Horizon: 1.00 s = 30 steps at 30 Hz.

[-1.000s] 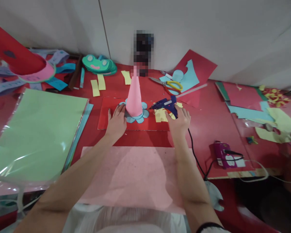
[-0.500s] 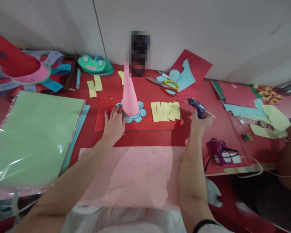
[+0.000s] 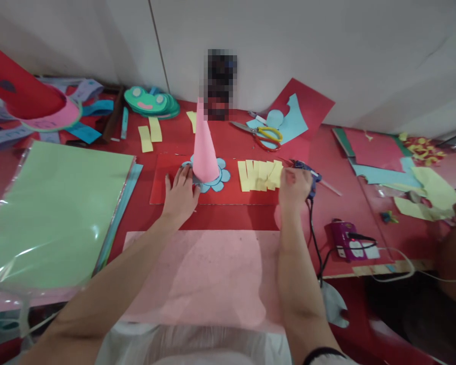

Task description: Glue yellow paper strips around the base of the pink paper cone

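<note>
A pink paper cone (image 3: 205,157) stands upright on a blue petalled paper shape (image 3: 224,175), on a red board (image 3: 163,177). My left hand (image 3: 181,190) lies with fingers apart on the board and the left petals, beside the cone's base. Several yellow paper strips (image 3: 256,175) lie side by side on the board's right part. My right hand (image 3: 295,186) is at the right end of these strips, its fingers bent; what they hold, if anything, is hidden. Just beyond it rests the dark blue glue gun (image 3: 314,178), a clear stick poking from its back.
Scissors (image 3: 268,136) and blue and red paper scraps (image 3: 294,124) lie behind. Green frog cutouts (image 3: 148,103) and a red cone hat (image 3: 30,96) sit at back left. Wrapped green sheets (image 3: 61,213) cover the left. A purple power box (image 3: 344,238) with cables and another person's arm are right.
My right hand has let go of the glue gun and moved left to the end of the yellow strips. The glue gun now lies on the table. My left hand stays by the cone.
</note>
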Available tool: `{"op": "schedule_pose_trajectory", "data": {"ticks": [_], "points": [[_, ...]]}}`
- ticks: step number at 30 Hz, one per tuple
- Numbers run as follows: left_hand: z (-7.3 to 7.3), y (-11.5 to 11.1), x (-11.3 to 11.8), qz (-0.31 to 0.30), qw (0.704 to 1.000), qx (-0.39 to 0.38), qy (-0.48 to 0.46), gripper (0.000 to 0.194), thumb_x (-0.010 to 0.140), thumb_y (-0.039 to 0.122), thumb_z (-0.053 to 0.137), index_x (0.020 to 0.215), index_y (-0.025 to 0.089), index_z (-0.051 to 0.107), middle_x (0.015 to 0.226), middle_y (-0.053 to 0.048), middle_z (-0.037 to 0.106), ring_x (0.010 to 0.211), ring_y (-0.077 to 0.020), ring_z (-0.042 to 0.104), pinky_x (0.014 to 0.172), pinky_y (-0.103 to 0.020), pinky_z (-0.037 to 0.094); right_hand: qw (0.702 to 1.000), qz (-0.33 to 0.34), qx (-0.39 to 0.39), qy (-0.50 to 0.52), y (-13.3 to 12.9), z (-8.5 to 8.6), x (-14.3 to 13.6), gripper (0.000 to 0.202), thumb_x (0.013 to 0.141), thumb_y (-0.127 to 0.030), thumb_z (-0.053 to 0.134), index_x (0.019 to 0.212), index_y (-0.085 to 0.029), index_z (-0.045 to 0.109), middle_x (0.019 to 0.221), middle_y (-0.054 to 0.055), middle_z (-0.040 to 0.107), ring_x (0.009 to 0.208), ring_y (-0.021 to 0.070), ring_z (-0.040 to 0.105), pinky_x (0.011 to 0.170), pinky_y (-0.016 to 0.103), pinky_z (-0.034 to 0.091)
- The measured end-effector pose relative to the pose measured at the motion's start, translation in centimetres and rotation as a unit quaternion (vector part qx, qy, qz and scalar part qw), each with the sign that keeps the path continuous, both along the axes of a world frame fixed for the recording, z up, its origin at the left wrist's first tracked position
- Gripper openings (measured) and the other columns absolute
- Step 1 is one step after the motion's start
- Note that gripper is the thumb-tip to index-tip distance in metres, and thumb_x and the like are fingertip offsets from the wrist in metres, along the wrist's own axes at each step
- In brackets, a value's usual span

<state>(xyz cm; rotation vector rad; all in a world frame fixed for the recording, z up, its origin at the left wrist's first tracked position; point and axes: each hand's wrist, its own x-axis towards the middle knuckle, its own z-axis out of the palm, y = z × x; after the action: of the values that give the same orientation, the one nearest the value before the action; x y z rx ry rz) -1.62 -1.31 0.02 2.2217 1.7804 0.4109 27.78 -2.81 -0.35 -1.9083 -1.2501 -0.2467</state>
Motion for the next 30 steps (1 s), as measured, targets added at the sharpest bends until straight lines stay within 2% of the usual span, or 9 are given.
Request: {"op": "schedule_pose_trajectory", "data": {"ticks": [3,6,9,13,17,19,23,28,30], "points": [[-0.1,0.0,0.0,0.001,1.000,0.004,-0.005,0.056,0.092,0.026,0.036,0.146,0.012,0.036,0.154,-0.015,0.038,0.145,-0.0306,0.030,0.119,-0.059,0.013,0.990,0.134,-0.038,-0.037,0.3,0.1,-3.8,0.020,0.088,-0.034,0.057,0.082,-0.021,0.070,0.083,0.007,0.062,0.081,0.0214,0.057,0.083,0.040,0.046],[-0.1,0.0,0.0,0.002,1.000,0.004,-0.007,0.056,0.092,0.026,0.036,0.145,0.012,0.037,0.153,-0.015,0.039,0.144,-0.0307,0.030,0.119,-0.060,0.014,0.978,0.177,-0.092,-0.067,0.0,0.3,-6.3,0.021,0.087,-0.038,0.061,0.086,-0.022,0.074,0.090,0.008,0.064,0.085,0.0226,0.056,0.080,0.039,0.046],[-0.1,0.0,0.0,0.002,1.000,0.006,-0.009,0.055,0.091,0.026,0.037,0.145,0.011,0.038,0.153,-0.016,0.039,0.144,-0.0309,0.030,0.119,-0.060,0.013,0.961,0.208,-0.153,-0.096,-0.8,0.7,-7.0,0.023,0.084,-0.042,0.066,0.091,-0.022,0.075,0.096,0.010,0.065,0.090,0.0253,0.056,0.078,0.041,0.046],[-0.1,0.0,-0.1,0.002,1.000,0.010,-0.016,0.055,0.091,0.025,0.038,0.145,0.013,0.038,0.153,-0.015,0.040,0.144,-0.0307,0.031,0.118,-0.061,0.013,0.947,0.228,-0.195,-0.117,-1.8,1.2,-6.6,0.023,0.085,-0.035,0.065,0.102,-0.022,0.073,0.102,0.011,0.066,0.094,0.0276,0.057,0.079,0.044,0.049],[-0.1,0.0,-0.2,-0.005,1.000,0.005,-0.018,0.055,0.091,0.022,0.037,0.144,0.011,0.037,0.153,-0.016,0.038,0.144,-0.0305,0.030,0.118,-0.062,0.012,0.952,0.237,-0.177,-0.083,-2.0,1.5,-5.6,0.025,0.089,-0.028,0.056,0.107,-0.022,0.073,0.103,0.011,0.067,0.093,0.0259,0.058,0.081,0.044,0.052],[-0.1,0.1,-0.2,-0.005,1.000,-0.001,-0.017,0.054,0.090,0.020,0.036,0.144,0.010,0.038,0.154,-0.016,0.038,0.145,-0.0303,0.029,0.119,-0.062,0.012,0.956,0.228,-0.173,-0.067,-1.9,1.4,-4.9,0.025,0.090,-0.026,0.054,0.107,-0.023,0.073,0.103,0.011,0.067,0.092,0.0254,0.058,0.081,0.044,0.053],[-0.1,0.0,-0.1,-0.003,1.000,0.002,-0.017,0.054,0.090,0.018,0.035,0.144,0.011,0.038,0.153,-0.016,0.038,0.145,-0.0300,0.030,0.118,-0.062,0.012,0.951,0.233,-0.195,-0.061,-1.6,1.1,-4.0,0.022,0.084,-0.028,0.063,0.101,-0.021,0.075,0.103,0.010,0.067,0.093,0.0263,0.057,0.082,0.043,0.053],[-0.1,0.0,-0.1,-0.004,1.000,0.004,-0.012,0.054,0.090,0.019,0.035,0.144,0.013,0.037,0.153,-0.015,0.038,0.145,-0.0294,0.030,0.119,-0.061,0.012,0.961,0.207,-0.175,-0.053,-1.4,0.7,-4.1,0.023,0.088,-0.022,0.056,0.102,-0.023,0.074,0.102,0.010,0.066,0.094,0.0254,0.057,0.083,0.041,0.052],[-0.2,0.0,-0.1,-0.004,1.000,0.002,-0.008,0.054,0.091,0.019,0.035,0.144,0.013,0.037,0.154,-0.015,0.038,0.145,-0.0294,0.029,0.119,-0.060,0.013,0.958,0.211,-0.186,-0.056,-1.3,0.5,-4.1,0.021,0.087,-0.024,0.059,0.102,-0.024,0.074,0.102,0.010,0.066,0.094,0.0260,0.057,0.082,0.042,0.052]]}}
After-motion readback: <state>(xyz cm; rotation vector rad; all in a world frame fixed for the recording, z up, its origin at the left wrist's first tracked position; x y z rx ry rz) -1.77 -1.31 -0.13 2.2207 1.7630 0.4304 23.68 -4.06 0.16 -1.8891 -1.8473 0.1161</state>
